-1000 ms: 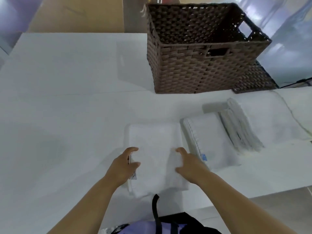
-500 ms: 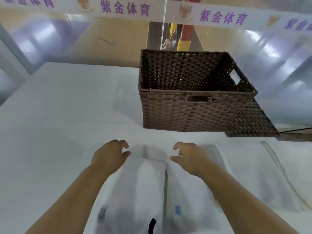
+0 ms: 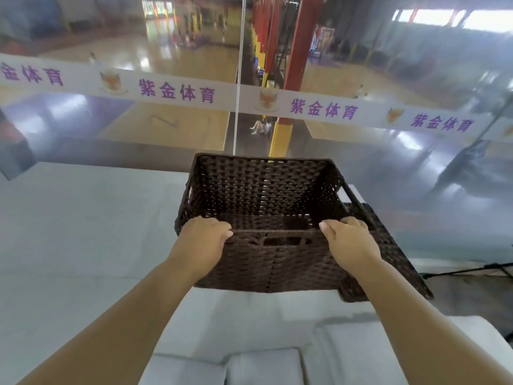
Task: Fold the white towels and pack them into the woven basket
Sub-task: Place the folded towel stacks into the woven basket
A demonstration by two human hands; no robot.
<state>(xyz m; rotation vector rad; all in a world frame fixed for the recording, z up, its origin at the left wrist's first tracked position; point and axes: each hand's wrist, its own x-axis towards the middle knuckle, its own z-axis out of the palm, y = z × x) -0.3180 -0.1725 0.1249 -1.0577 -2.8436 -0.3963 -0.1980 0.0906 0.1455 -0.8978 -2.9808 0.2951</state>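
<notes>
basket (image 3: 266,265) rim gripped by left hand (image 3: 202,241) and right hand (image 3: 350,243) (both curled over it)

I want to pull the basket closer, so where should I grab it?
Near rim, from your side, a hand by each corner, as the left hand and right hand grip now: the basket is wide and open-topped, its rim free to hook.

1. Red pillar (image 3: 298,51), yellow pad (image 3: 279,140) at its base.
2. White banner (image 3: 194,93), purple characters, crosses in front of pillar.
3. Glossy wood floor (image 3: 177,65) left of pillar, with glare.
4. Bright windows (image 3: 444,19) up right of pillar.
5. White table (image 3: 69,232) below pillar.
</notes>
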